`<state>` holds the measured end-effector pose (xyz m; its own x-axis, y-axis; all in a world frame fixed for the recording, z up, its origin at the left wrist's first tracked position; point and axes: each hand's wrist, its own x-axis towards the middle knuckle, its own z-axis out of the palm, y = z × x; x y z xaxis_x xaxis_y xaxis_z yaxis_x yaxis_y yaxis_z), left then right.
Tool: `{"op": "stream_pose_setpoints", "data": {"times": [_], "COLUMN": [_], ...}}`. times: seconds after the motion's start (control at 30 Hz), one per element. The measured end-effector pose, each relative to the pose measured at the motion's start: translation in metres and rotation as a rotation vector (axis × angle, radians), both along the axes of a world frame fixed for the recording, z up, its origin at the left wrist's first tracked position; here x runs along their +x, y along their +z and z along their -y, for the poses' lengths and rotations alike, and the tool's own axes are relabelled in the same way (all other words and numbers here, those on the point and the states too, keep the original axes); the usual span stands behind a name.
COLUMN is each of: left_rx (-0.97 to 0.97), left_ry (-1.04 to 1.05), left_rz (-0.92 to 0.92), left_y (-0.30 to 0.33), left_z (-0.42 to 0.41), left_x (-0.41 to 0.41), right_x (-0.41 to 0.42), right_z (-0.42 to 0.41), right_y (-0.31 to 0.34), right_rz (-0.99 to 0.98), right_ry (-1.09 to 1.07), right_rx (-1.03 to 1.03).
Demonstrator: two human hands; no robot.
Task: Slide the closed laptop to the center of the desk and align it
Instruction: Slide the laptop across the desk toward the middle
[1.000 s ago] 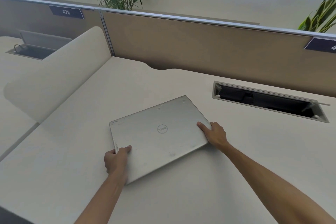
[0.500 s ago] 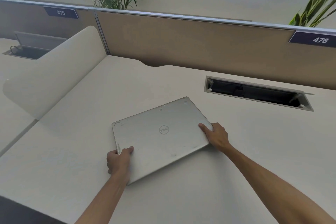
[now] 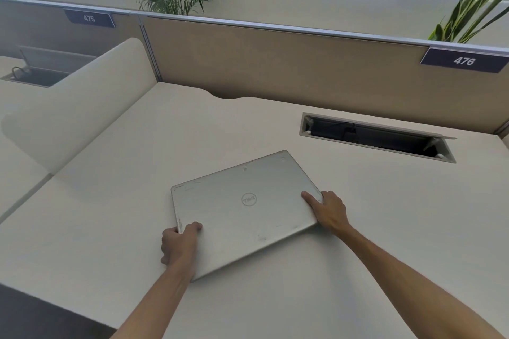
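Note:
A closed silver laptop (image 3: 242, 209) with a round logo on its lid lies flat on the pale desk (image 3: 358, 270), turned at an angle so one corner points away from me. My left hand (image 3: 179, 245) grips its near left corner, thumb on the lid and fingers curled under the edge. My right hand (image 3: 329, 210) holds the right-hand edge, thumb lying along the lid.
An open cable slot (image 3: 377, 139) is cut into the desk at the back right. A brown partition (image 3: 275, 69) with number tags closes the back. A rounded cream divider (image 3: 80, 107) stands on the left. The desk's near left edge (image 3: 55, 303) drops to a dark floor.
The laptop has shifted slightly to the right with both hands still on it. My head has turned right, bringing the 476 tag into view.

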<state>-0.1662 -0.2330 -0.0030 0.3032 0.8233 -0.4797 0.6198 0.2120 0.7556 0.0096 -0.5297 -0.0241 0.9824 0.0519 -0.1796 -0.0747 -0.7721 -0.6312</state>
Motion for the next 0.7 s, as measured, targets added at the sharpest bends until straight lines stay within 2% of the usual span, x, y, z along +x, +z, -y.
{"op": "stream_pose_setpoints", "data": {"times": [0.43,0.7], "left_rx": [0.202,0.231], "left_ry": [-0.132,-0.183], "left_rz": [-0.091,-0.09], "left_y": [-0.003,0.001], "left_z": [0.017,0.024], "left_x": [-0.006,-0.009], "right_x": [-0.018,-0.023], "right_z": [-0.004,-0.005], "right_y": [0.008,0.013], "right_rz": [0.207,0.323], "right_ry": [0.008,0.09], "right_rx": [-0.212,-0.475]}}
